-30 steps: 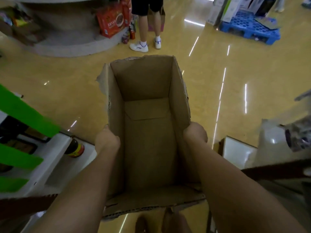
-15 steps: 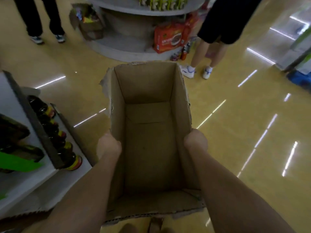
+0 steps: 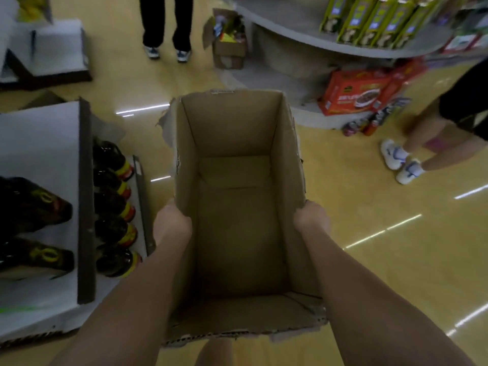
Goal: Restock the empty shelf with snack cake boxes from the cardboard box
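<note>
— Both hands on it?

— Yes. My left hand grips the left wall of the box and my right hand grips the right wall. The fingers curl over the edges, so I only see the backs of the hands. The grip matches what I had a second ago, same spots on both walls.

— What has changed, then?

— The view has swung. A second ago a blue pallet sat far right and green strips crossed my left edge; both are gone. Now a white shelf with dark bottles fills the left, and a round display carrying yellow-green cartons has come in at top right. The red case has slid from upper left to upper right. A second person's legs show at the top.

— And the box itself?

— Plain brown cardboard, open at the top, held out in front of me above the yellow floor. It is empty: bare bottom flaps, no cakes inside. The rim is ragged, torn at the far left corner and along the near edge.
</note>
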